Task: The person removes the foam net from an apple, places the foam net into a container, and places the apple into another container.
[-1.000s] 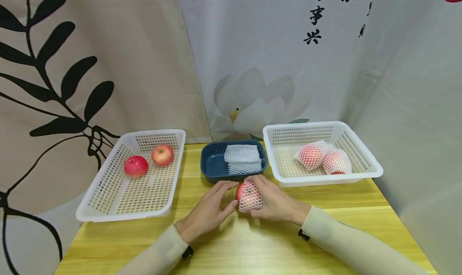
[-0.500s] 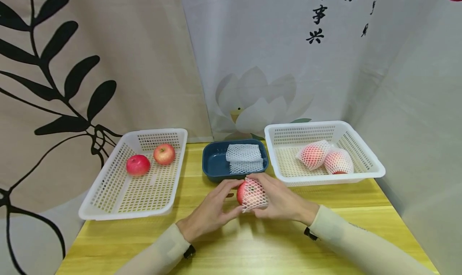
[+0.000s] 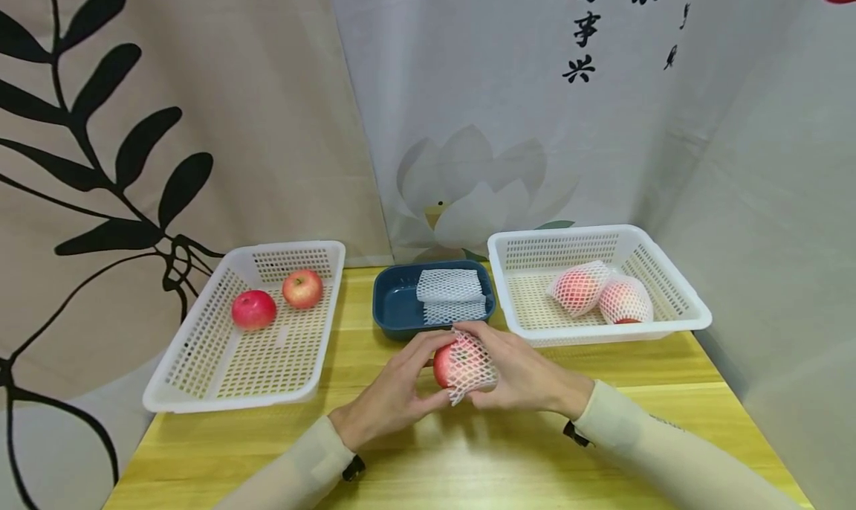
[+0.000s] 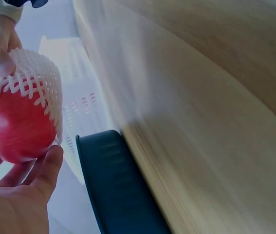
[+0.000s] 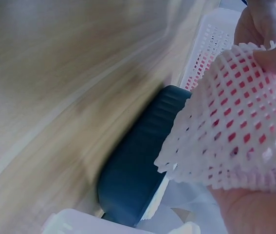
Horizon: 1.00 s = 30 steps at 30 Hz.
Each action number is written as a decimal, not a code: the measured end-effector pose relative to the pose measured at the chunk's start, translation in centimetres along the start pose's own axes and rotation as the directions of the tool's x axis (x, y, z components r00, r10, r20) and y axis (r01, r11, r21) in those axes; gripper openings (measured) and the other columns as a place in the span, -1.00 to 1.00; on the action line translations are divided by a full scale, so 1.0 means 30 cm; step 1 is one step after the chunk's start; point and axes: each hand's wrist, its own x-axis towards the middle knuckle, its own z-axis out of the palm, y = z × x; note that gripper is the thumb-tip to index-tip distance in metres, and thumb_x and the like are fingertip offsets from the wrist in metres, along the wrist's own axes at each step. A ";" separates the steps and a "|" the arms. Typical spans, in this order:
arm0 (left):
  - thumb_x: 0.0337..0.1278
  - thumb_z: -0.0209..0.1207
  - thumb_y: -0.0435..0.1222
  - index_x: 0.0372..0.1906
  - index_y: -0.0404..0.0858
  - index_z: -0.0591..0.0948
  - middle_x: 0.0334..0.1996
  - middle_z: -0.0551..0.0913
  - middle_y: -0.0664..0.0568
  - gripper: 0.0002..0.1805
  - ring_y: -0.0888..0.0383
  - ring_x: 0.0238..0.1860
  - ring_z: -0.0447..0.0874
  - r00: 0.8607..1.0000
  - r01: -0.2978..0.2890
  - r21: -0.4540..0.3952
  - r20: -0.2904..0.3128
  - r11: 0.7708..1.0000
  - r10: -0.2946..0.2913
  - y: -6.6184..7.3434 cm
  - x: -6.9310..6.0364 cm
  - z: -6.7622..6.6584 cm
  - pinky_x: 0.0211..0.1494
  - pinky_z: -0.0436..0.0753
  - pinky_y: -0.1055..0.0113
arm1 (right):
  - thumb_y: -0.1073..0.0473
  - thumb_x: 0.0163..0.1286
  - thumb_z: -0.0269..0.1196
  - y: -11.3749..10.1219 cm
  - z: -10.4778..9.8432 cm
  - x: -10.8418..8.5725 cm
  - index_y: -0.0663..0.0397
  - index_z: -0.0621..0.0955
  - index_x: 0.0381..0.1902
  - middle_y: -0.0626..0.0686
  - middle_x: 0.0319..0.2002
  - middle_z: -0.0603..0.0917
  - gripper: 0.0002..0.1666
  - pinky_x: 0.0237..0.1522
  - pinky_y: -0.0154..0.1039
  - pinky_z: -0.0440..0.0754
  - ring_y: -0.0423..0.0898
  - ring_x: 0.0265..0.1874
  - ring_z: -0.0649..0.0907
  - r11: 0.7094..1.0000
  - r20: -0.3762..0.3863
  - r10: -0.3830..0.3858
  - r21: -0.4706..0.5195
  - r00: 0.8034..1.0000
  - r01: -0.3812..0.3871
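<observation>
A red apple (image 3: 441,366), partly covered by a white foam net sleeve (image 3: 473,365), is held between both hands above the front of the blue tray. My left hand (image 3: 400,391) has its fingers and thumb round the bare end; the left wrist view shows that red side of the apple (image 4: 21,129) sticking out of the net. On the other end, my right hand (image 3: 524,372) grips the netted part. Seen from the right wrist, the net (image 5: 235,117) flares to a loose edge past the apple. My right palm is hidden.
The blue tray (image 3: 394,318) behind the hands holds folded foam nets (image 3: 449,285). At left, a white basket (image 3: 230,402) contains two bare apples (image 3: 254,309). The right white basket (image 3: 595,337) holds two netted apples (image 3: 579,288). All three containers stand on a wooden table (image 3: 468,465).
The apple appears slightly raised. My left hand has come in from beside the apple to hold its bare end, and the net's lower edge now hangs further down.
</observation>
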 end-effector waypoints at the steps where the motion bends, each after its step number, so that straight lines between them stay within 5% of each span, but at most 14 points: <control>1: 0.40 0.59 -0.34 0.75 -0.09 0.41 0.69 0.48 0.02 -0.08 0.01 0.66 0.58 1.000 -0.006 0.004 -0.002 1.000 0.006 0.001 0.001 0.002 0.55 0.79 0.22 | 0.07 0.17 0.72 0.000 -0.001 -0.002 0.23 0.34 0.75 0.15 0.46 0.74 0.29 0.36 -0.03 0.87 -0.07 0.26 0.81 1.000 0.001 -0.003 0.001 1.000 0.003; 9: 0.32 0.61 -0.35 0.72 -0.14 0.44 0.62 0.52 -0.03 -0.07 0.01 0.59 0.61 0.999 -0.031 0.048 -0.025 0.998 0.033 0.005 0.008 0.011 0.53 0.80 0.23 | 0.07 0.29 0.74 0.006 -0.010 -0.017 0.15 0.31 0.77 0.12 0.46 0.73 0.26 0.33 -0.06 0.87 -0.10 0.23 0.80 1.000 0.028 0.012 0.021 1.000 -0.013; 24: 0.38 0.64 -0.18 0.72 -0.13 0.48 0.50 0.50 -0.08 -0.09 0.07 0.43 0.67 0.994 0.094 0.139 -0.070 0.986 -0.085 0.018 0.004 0.010 0.43 0.86 0.21 | 0.10 0.53 0.64 -0.002 -0.072 -0.041 0.05 0.65 0.57 0.09 0.36 0.85 -0.26 0.25 0.06 0.91 -0.01 0.23 0.86 0.989 -0.019 -0.038 -0.147 0.999 0.034; 30: 0.39 0.65 -0.16 0.71 -0.16 0.48 0.51 0.49 -0.08 -0.09 0.08 0.43 0.67 0.995 0.077 0.138 -0.081 0.987 -0.066 0.018 0.003 0.006 0.38 0.88 0.25 | 0.26 0.54 0.59 -0.007 -0.088 -0.026 0.07 0.77 0.44 0.08 0.19 0.93 -0.44 0.02 -0.12 0.93 -0.12 -0.03 0.88 0.981 -0.036 -0.058 -0.190 0.998 0.050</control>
